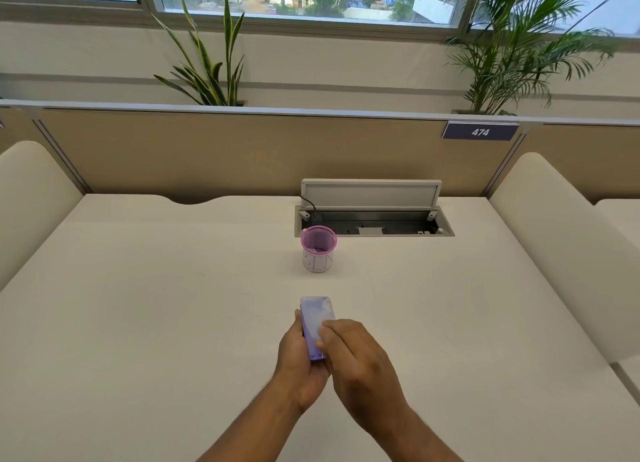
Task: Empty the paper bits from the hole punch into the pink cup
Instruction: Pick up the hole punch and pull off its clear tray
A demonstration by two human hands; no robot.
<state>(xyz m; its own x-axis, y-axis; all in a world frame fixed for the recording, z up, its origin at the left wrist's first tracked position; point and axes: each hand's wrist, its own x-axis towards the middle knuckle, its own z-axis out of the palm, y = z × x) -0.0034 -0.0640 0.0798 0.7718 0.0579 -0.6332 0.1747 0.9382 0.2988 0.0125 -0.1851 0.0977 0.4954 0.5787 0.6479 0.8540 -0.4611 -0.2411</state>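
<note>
The left hand [299, 361] cradles the purple hole punch [317, 323] from below and along its left side, fingers wrapped around it, holding it above the near part of the cream table [138, 305]. The right hand [360, 361] lies over the punch's near end, its fingers [329, 328] pressed on the pale upper face. The pink cup [318, 250] stands upright farther back on the table, apart from the punch, just in front of an open cable tray [374, 219].

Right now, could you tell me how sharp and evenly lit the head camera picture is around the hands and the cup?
Head view: soft, even daylight; the pink cup casts only a faint shadow. The hole punch and right hand look slightly motion-blurred. Wide-angle distortion bends the partition top.
</note>
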